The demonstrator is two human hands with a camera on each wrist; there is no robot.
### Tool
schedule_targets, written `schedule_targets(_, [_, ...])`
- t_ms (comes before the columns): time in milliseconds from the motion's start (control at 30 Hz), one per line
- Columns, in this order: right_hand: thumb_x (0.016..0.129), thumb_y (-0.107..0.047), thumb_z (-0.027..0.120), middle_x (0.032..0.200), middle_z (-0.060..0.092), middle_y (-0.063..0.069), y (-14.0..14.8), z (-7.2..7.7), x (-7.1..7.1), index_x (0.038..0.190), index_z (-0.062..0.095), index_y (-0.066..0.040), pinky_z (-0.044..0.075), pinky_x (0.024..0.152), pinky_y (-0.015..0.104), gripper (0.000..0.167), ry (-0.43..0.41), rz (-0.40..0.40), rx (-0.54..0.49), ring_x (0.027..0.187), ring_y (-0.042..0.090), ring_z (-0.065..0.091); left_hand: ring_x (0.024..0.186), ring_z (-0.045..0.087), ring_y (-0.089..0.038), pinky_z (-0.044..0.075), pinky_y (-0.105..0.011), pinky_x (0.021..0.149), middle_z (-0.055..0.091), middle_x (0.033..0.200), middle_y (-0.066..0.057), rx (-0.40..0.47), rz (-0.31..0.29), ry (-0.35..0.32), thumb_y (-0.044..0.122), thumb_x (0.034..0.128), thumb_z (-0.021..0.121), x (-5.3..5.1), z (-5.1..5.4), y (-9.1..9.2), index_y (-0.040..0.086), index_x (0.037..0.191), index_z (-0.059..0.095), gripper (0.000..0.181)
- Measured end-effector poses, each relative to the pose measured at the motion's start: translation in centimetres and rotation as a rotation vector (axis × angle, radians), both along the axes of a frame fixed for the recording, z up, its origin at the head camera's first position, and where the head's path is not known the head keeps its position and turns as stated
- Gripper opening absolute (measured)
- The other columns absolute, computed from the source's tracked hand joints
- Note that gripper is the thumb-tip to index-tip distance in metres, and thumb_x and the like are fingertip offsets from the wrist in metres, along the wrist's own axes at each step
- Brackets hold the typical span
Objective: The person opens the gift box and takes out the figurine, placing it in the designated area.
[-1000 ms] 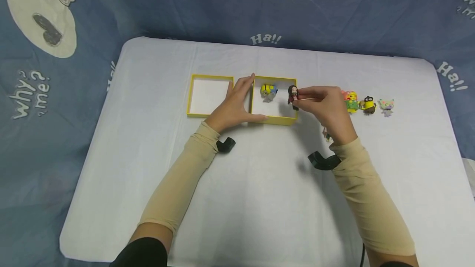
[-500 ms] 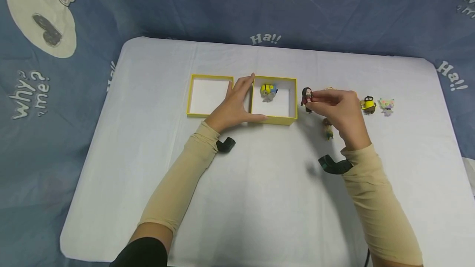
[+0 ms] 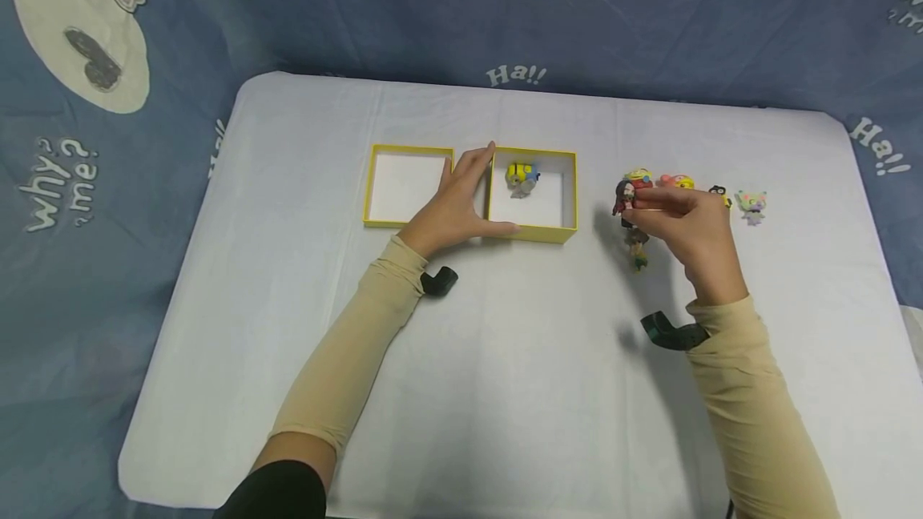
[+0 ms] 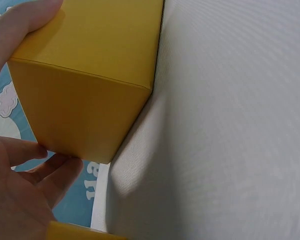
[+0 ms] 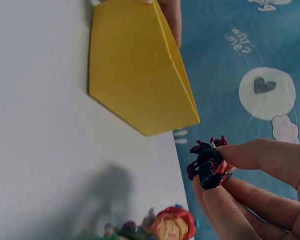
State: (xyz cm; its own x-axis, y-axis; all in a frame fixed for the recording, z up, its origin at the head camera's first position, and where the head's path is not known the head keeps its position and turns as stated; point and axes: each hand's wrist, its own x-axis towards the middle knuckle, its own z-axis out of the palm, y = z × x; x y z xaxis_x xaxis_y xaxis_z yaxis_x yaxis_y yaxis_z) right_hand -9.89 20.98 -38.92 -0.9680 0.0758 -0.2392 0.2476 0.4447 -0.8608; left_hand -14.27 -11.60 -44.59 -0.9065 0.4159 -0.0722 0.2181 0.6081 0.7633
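Observation:
My left hand holds an open yellow box, its thumb along the front wall and its fingers at the far left corner. In the left wrist view, thumb and fingertips touch opposite sides of the box. Inside lies a yellow-and-blue figurine with a greyish part. My right hand pinches a small doll figurine with long dark hair and red clothing, right of the box. Thumb and fingers hold that doll figurine above the table in the right wrist view.
A shallow yellow-rimmed tray or lid lies left of the box. Around my right hand are a yellow-and-red figurine, a pink-and-yellow one, a partly hidden black-and-yellow one, a pastel one and a green-based one.
My right hand has carried the doll figurine rightward, from over the box's right edge to beside the other figurines. My left hand and the box have stayed put.

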Motion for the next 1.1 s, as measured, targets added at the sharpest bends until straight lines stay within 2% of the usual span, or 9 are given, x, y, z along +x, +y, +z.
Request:
schedule_targets(167, [0.089, -0.024, 0.083, 0.089, 0.072, -0.029, 1.0, -0.3, 0.3, 0.125, 0.072, 0.000, 0.057, 0.078, 0.009, 0.045, -0.011, -0.018, 0.023, 0.103, -0.005, 0.067, 0.161, 0.016, -0.023, -0.013, -0.042, 0.133, 0.025, 0.168, -0.008, -0.002, -0.001, -0.001, 0.057, 0.0730, 0.089, 0.0, 0.0, 0.0, 0.012, 0.168, 0.011, 0.130])
schedule_targets(233, [0.089, -0.024, 0.082, 0.089, 0.072, -0.029, 1.4, -0.4, 0.4, 0.125, 0.072, 0.000, 0.058, 0.076, 0.010, 0.045, -0.013, -0.025, 0.027, 0.090, -0.004, 0.069, 0.161, 0.016, -0.023, -0.013, -0.042, 0.133, 0.025, 0.168, -0.008, -0.005, -0.001, -0.001, 0.057, 0.0728, 0.089, 0.0, 0.0, 0.0, 0.013, 0.168, 0.011, 0.131])
schedule_targets(333, [0.089, -0.021, 0.082, 0.087, 0.071, -0.030, 2.0, -0.6, 0.7, 0.127, 0.070, 0.000, 0.058, 0.074, 0.010, 0.046, -0.018, -0.035, 0.026, 0.085, -0.007, 0.070, 0.161, 0.016, -0.022, -0.014, -0.041, 0.133, 0.025, 0.169, -0.007, -0.012, -0.001, -0.003, 0.057, 0.0728, 0.089, -0.1, -0.1, 0.0, 0.014, 0.168, 0.011, 0.131])
schedule_targets(600, [0.090, -0.022, 0.082, 0.083, 0.068, -0.035, 3.5, -1.4, 1.2, 0.133, 0.067, 0.000, 0.056, 0.071, 0.010, 0.051, -0.079, -0.053, 0.077, 0.082, -0.011, 0.068, 0.161, 0.017, -0.023, -0.013, -0.042, 0.133, 0.025, 0.168, -0.008, -0.013, -0.002, 0.008, 0.057, 0.0731, 0.089, -0.1, 0.0, 0.0, 0.013, 0.168, 0.012, 0.130])
schedule_targets(1100, [0.089, -0.015, 0.082, 0.077, 0.070, -0.034, 4.9, -2.3, 2.1, 0.132, 0.065, 0.008, 0.056, 0.069, 0.006, 0.052, -0.083, -0.075, 0.049, 0.079, -0.013, 0.068, 0.161, 0.017, -0.023, -0.013, -0.042, 0.133, 0.024, 0.169, -0.009, -0.016, -0.004, 0.009, 0.056, 0.0731, 0.090, -0.1, -0.1, 0.0, 0.013, 0.168, 0.011, 0.130])
